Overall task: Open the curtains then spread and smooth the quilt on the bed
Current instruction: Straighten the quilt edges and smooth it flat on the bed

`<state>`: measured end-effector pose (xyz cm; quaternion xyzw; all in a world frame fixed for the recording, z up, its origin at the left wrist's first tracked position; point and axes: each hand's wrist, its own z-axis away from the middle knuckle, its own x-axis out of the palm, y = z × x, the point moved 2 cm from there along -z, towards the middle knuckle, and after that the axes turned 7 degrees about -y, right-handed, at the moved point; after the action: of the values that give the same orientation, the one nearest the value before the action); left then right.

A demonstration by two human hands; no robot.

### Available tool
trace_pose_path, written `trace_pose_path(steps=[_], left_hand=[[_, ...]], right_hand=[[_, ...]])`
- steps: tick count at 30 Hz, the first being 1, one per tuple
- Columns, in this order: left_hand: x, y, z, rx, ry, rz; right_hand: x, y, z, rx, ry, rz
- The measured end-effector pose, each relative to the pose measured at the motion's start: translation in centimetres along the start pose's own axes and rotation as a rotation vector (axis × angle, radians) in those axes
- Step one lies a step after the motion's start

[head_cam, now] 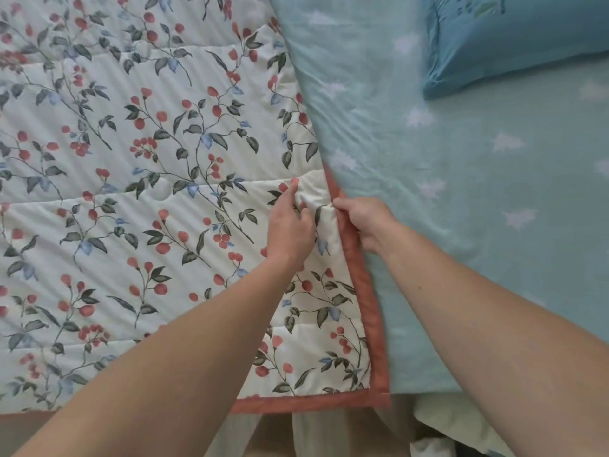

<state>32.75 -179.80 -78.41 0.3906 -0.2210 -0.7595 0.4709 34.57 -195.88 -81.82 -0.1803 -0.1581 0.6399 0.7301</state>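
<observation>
One quilt (148, 192), one pillow (514, 41), two hands (290, 229)

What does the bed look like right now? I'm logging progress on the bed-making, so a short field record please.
quilt: floral, spread flat over the left part of the bed, bunched at its red-trimmed edge
left hand: pinches the bunched fabric near that edge
right hand: grips the quilt's red border
sheet: teal, uncovered on the right
pillow: blue, top right, on the sheet

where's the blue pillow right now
In the head view, the blue fabric pillow lies at the upper right on the light teal patterned bedsheet, apart from the floral quilt.
</observation>
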Motion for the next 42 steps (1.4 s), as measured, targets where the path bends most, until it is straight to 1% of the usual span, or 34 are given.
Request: trace_pose_path(steps=[3,4,5,6,8,11,13,15,17,18,20,22,24,25,27,29,32,34,37,39,42], left_hand=[[0.9,-1.2,0.4,-0.013,-0.034,-0.023],[1.3,-1.6,0.5,-0.005,-0.049,-0.020],[1.4,-1.7,0.5,0.010,-0.056,-0.024],[1.5,-1.8,0.2,0.027,-0.058,-0.035],[1.4,-1.9,-0.6,0.066,-0.054,-0.110],[1.2,-2.2,-1.6,0.143,-0.050,-0.378],[1.5,-2.5,-1.6,0.190,-0.068,-0.554],[2.4,-2.8,-1.2,0.271,-0.100,-0.709],[3.9,-3.7,-0.4,0.363,-0.173,-0.831],[4.9,-4.6,0.4,0.395,-0.205,-0.875],[6.4,-6.9,1.8,0.425,-0.192,-0.955],[7.5,-8.7,3.0,0.403,-0.140,-0.986],[8.5,-9.3,3.4,0.391,-0.089,-0.987],[8.9,-9.1,3.4,0.382,-0.084,-0.978],[9.7,-8.7,3.8,0.360,-0.092,-0.952],[10.4,-9.1,5.1,0.370,-0.101,-0.937],[11.9,-10.6,8.9,0.405,-0.125,-0.934],[13.0,-11.7,11.3,0.387,-0.147,-0.938],[14.7,-13.1,14.4,0.330,-0.146,-0.938],[15.4,-13.7,15.8,0.315,-0.129,-0.940],[16.6,-14.3,18.4,0.300,-0.106,-0.901]], right_hand=[[-3.9,1.2,0.5,-0.141,0.306,0.170],[-4.6,1.5,0.6,-0.172,0.375,0.235],[-4.7,1.4,0.9,-0.196,0.406,0.284],[-4.5,1.3,0.9,-0.207,0.408,0.305],[-3.5,0.5,0.6,-0.223,0.355,0.263],[-1.8,-1.9,-0.4,-0.230,0.201,0.160],[-1.4,-3.7,-1.4,-0.267,0.146,0.178],[-1.8,-5.0,-2.8,-0.330,0.211,0.331],[-2.9,-5.5,-3.9,-0.372,0.350,0.517],[-3.5,-5.1,-4.1,-0.366,0.401,0.568],[-3.9,-4.4,-3.8,-0.335,0.443,0.570],[-3.5,-3.0,-2.8,-0.275,0.397,0.454],[-3.6,-0.4,-1.4,-0.174,0.234,0.250],[-4.1,1.3,-0.7,-0.126,0.148,0.193],[-5.8,4.6,0.8,-0.077,0.045,0.235],[-7.3,6.8,2.1,-0.084,0.034,0.238],[-8.0,8.4,3.7,-0.043,0.013,0.104],[-7.9,9.8,4.6,0.047,-0.070,0.128],[-8.3,13.3,6.6,0.147,-0.215,0.327],[-8.9,15.4,7.7,0.152,-0.268,0.412],[-9.8,17.8,8.9,0.103,-0.265,0.336]])
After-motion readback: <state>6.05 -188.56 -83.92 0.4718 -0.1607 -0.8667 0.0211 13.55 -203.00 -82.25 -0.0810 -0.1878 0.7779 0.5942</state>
